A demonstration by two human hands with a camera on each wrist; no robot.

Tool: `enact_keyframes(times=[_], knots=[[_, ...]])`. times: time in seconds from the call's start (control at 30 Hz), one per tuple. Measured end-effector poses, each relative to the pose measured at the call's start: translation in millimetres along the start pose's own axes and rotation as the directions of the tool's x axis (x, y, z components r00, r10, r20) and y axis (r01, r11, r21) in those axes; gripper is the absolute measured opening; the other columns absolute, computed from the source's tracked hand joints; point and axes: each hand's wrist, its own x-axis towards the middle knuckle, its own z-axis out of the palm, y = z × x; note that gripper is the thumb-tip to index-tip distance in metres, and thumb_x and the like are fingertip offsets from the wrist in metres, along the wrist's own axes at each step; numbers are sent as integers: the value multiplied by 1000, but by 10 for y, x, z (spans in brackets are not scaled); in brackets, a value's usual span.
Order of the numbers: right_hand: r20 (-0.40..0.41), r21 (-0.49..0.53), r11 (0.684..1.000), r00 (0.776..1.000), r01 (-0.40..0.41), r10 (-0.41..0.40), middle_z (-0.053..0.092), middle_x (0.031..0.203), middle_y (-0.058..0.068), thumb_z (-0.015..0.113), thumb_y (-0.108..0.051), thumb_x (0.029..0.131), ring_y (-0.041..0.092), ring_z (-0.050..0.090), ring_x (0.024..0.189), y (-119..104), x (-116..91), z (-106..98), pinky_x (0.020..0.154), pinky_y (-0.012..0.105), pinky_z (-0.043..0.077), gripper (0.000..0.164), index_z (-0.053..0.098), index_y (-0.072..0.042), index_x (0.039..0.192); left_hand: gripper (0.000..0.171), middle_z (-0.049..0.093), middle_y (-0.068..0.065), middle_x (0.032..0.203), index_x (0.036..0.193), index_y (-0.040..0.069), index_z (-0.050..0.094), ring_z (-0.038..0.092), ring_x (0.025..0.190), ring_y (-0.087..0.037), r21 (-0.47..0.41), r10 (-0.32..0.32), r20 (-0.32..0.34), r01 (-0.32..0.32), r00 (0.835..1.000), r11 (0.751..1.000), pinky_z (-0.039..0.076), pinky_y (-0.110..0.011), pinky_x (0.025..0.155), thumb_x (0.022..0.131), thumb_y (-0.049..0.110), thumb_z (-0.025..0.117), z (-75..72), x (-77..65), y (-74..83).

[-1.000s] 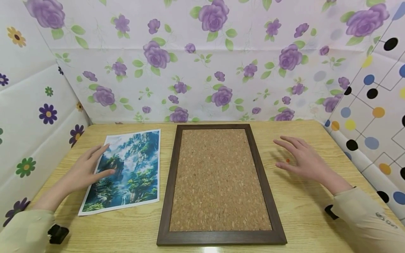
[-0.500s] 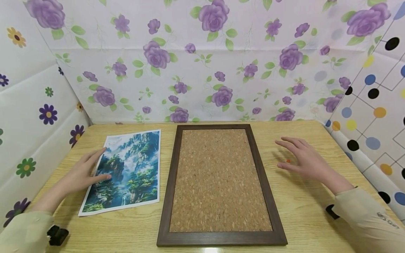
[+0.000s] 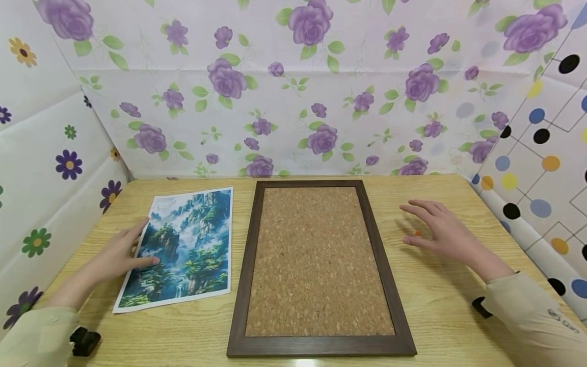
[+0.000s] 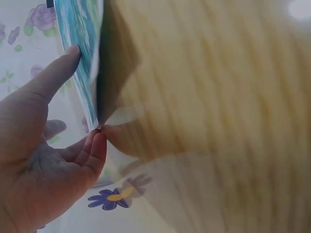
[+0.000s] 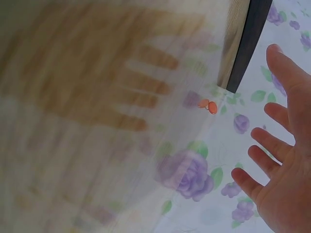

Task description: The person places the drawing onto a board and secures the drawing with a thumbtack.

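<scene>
Your left hand (image 3: 116, 252) is covering part of the left side of the landscape print (image 3: 197, 244), and the left wrist view is catching only a narrow strip of it. Your two sleeves (image 3: 527, 306) are running out of the picture. A small orange-red object (image 3: 418, 233) is showing between your right hand (image 3: 440, 229) and the framed cork board (image 3: 316, 260); it is appearing as two rounded spots in the right wrist view, and whether one is a reflection you cannot tell. Your left fingers are bending gently, thumb well apart, with fingertips touching the print's left edge; the thumb is lying over its face, how firmly you cannot tell. Your right hand is hovering, fingers spread, holding nothing. One print is lying left of the one cork board, apart from it, both on one wood-grain table (image 3: 440, 316). Three patterned walls (image 3: 293, 112) are surrounding it.
</scene>
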Motion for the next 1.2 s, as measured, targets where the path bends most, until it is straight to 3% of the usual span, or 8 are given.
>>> enact_keyframes(times=[0.17, 0.43, 0.67, 0.83, 1.07, 1.2], knots=[[1, 4, 1000, 1000, -4, 4, 46, 147, 21, 78, -40, 83, 44, 41, 131, 6, -7, 5, 101, 64, 36, 75, 48, -15, 147, 115, 35, -48, 132, 156, -7, 3, 50, 111, -62, -37, -45, 21, 46, 999, 998, 51, -66, 84, 83, 41, 78, 0, 10, 16], [25, 21, 1000, 1000, -16, 16, 46, 147, 20, 77, -41, 84, 44, 41, 132, 8, -11, 6, 101, 65, 36, 74, 48, -15, 147, 109, 47, -39, 119, 152, -14, 13, 53, 98, -42, -16, -74, 29, 75, 997, 997, 51, -47, 72, 83, 39, 79, -40, 13, 58], [69, 68, 998, 998, -17, 12, 45, 148, 19, 76, -39, 86, 44, 40, 133, 29, -3, 11, 100, 66, 38, 72, 48, -14, 147, 98, 52, -37, 113, 141, -24, 29, 58, 92, -37, -12, -98, 52, 99, 994, 995, 55, -45, 71, 83, 36, 79, -68, 11, 46], [85, 98, 995, 996, -10, 2, 46, 147, 19, 76, -39, 86, 42, 40, 133, 60, 10, 9, 101, 64, 39, 71, 49, -12, 145, 89, 61, -29, 104, 138, -23, 35, 62, 88, -33, -42, -108, 57, 110, 993, 993, 54, -39, 68, 83, 32, 79, -74, -2, 28], [101, 101, 995, 995, -11, 1, 48, 145, 20, 79, -37, 83, 43, 41, 132, 153, 12, 24, 101, 65, 39, 71, 52, -10, 142, 83, 61, -24, 100, 139, -19, 38, 59, 88, -34, -57, -182, 68, 186, 981, 981, 51, -36, 66, 86, 32, 77, -103, -25, 32], [112, 108, 994, 994, -16, 4, 49, 144, 20, 79, -36, 83, 44, 41, 131, 197, 2, 21, 101, 65, 39, 68, 54, -10, 141, 81, 59, -21, 96, 139, -19, 38, 54, 83, -27, -68, -202, 79, 207, 976, 976, 45, -33, 64, 87, 30, 75, -114, -35, 39]])
